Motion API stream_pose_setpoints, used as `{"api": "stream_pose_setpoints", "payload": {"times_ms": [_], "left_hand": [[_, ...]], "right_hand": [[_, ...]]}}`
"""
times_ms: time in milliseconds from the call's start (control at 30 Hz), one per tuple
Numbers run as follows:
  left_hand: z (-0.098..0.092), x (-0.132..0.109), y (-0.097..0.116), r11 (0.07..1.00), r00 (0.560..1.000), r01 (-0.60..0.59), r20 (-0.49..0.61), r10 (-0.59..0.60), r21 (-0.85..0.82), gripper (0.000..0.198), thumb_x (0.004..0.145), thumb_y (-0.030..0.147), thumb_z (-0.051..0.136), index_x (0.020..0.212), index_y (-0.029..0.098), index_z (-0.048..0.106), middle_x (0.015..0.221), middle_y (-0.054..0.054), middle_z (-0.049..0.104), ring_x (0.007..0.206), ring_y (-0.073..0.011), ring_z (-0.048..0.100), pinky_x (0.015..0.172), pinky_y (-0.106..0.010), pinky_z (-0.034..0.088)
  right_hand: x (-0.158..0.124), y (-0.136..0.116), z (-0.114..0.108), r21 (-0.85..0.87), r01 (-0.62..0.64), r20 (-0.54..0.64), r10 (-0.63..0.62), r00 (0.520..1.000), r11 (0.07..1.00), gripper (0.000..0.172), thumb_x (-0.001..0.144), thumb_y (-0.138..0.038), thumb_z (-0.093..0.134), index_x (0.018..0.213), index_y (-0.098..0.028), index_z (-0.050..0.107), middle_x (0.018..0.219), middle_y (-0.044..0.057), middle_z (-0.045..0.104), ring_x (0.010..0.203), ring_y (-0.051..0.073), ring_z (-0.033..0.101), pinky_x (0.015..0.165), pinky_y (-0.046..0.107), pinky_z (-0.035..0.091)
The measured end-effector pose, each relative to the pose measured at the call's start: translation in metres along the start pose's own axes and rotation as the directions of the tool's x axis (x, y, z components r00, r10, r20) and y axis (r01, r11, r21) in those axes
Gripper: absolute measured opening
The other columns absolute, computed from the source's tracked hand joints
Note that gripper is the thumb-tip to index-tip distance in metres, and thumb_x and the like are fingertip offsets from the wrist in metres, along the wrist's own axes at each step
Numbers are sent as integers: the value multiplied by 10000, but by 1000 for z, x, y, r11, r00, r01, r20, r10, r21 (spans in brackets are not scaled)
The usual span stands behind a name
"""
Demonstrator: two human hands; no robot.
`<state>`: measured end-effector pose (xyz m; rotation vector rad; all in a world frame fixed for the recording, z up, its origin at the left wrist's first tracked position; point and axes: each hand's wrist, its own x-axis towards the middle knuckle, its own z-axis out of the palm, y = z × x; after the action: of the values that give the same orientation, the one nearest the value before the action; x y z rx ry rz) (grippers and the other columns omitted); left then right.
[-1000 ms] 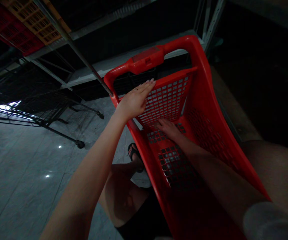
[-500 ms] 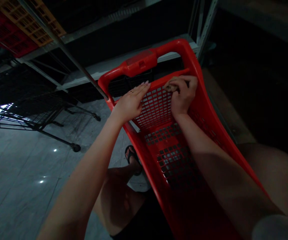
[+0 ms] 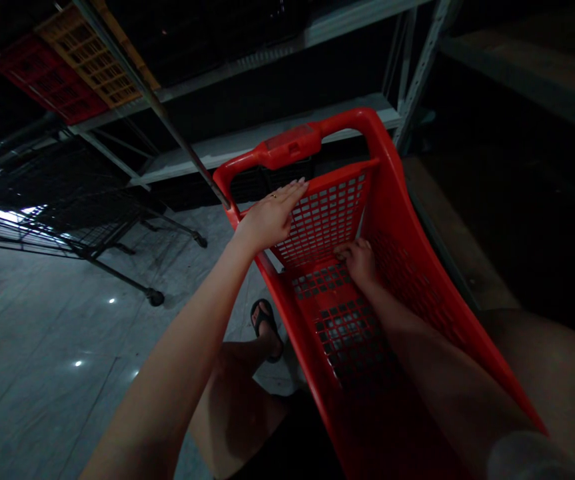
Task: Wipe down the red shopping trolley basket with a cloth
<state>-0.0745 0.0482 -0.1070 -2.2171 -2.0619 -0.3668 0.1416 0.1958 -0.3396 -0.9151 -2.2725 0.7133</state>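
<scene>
A red plastic shopping cart [image 3: 402,220] fills the middle of the view, its handle [image 3: 292,145] at the far end. My left hand [image 3: 270,217] lies with fingers stretched along the top edge of the cart's grid panel [image 3: 337,207], a ring on one finger. Down inside the basket, my right hand [image 3: 360,261] is closed near the foot of that panel, at its right corner. A small brownish crumpled cloth [image 3: 340,253] shows at its fingertips, mostly hidden by the hand.
A dark wire cart [image 3: 92,227] on wheels stands at left. Behind are metal shelves [image 3: 267,143] with a red crate [image 3: 50,77] and a yellow crate [image 3: 97,57]. A metal pole [image 3: 167,120] slants to the handle. My sandalled foot [image 3: 266,327] is beside the red cart.
My right hand has moved down from the top of the grid panel to its foot, cloth in fingers. My left hand stays on the top edge. The whole view has shifted slightly.
</scene>
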Motion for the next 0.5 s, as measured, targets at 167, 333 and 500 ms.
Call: {"api": "stream_pose_setpoints", "payload": {"times_ms": [167, 333, 500], "left_hand": [[2, 0, -4, 1000, 1000, -21, -10, 21, 1, 913, 792, 9, 471, 1690, 111, 342, 1764, -159, 353, 1652, -240, 335, 1370, -467, 309], [1, 0, -2, 1000, 1000, -16, -4, 16, -2, 916, 777, -1, 465, 1682, 80, 352, 1762, -166, 353, 1652, -234, 332, 1378, -442, 293], [3, 2, -2, 1000, 1000, 13, -18, -13, -29, 847, 831, 19, 459, 1671, 92, 380, 1753, -158, 378, 1642, -224, 356, 1374, -424, 304]], "right_hand": [[49, -45, -26, 13, 86, -176, -83, 981, 996, 328, 907, -80, 506, 1004, -216, 788, 1093, 104, 690, 1118, 263, 611, 1029, 411, 542], [93, -91, -49, 40, 303, -484, -247, 839, 952, 321, 986, -120, 480, 1091, -244, 758, 1183, 82, 662, 1225, 253, 587, 1120, 453, 500], [67, -69, -30, -11, 157, -338, -151, 929, 988, 266, 954, -125, 511, 1018, -237, 744, 1213, 114, 679, 1185, 283, 570, 1108, 495, 500]]}}
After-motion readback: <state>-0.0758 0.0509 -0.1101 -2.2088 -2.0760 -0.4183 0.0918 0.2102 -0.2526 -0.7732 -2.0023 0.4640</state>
